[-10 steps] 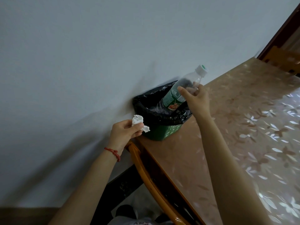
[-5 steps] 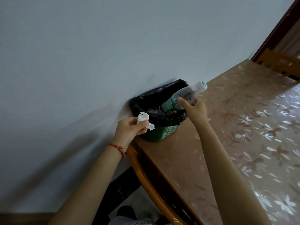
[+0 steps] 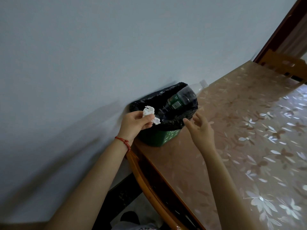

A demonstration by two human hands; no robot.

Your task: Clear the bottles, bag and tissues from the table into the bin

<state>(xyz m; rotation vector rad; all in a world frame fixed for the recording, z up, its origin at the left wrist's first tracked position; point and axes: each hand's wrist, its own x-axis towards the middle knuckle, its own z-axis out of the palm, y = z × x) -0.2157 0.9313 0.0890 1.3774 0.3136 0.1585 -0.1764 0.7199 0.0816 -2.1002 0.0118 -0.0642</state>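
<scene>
Left hand (image 3: 134,123): fingers pinching crumpled white tissue (image 3: 150,114).
Right hand (image 3: 201,128): fingers released, at 3 o'clock of bin (image 3: 159,138).
Bottle (image 3: 182,97): clear plastic, tilted inside crinkled black liner (image 3: 149,100).

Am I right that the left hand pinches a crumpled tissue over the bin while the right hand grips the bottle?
Not quite. The head view shows the right hand open and holding nothing; the bottle lies tilted in the bin, neck poking over the rim. The rest holds: the left hand pinches the crumpled tissue over the bin.

Green bin (image 3: 159,138), black liner (image 3: 166,97), white tissue (image 3: 149,112).
</scene>
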